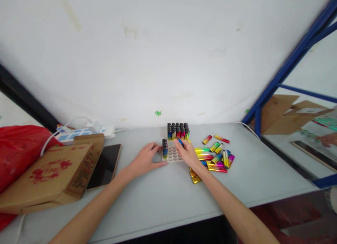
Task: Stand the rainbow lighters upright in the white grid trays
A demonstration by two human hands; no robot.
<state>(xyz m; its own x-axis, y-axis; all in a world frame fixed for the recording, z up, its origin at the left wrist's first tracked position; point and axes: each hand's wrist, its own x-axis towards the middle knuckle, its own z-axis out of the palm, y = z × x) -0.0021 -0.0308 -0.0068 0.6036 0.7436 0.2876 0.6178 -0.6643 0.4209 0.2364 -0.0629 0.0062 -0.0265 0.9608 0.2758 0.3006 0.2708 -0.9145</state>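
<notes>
- Head view: R hand (187, 151) grasping blue lighter (180, 142) over tray (173, 156)
- L hand (147, 156) unclenched, by tray's 9 o'clock
- Loose lighters (205, 156) @ tray's 3 o'clock

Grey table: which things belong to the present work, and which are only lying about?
In the work:
- white tray with round holes, between left hand and right hand
- upright black-topped lighters
- loose shiny multicoloured pieces

Apparently just lying about:
- flat black-screened device
- brown cardboard box
- red plastic bag
- white power strip
</notes>
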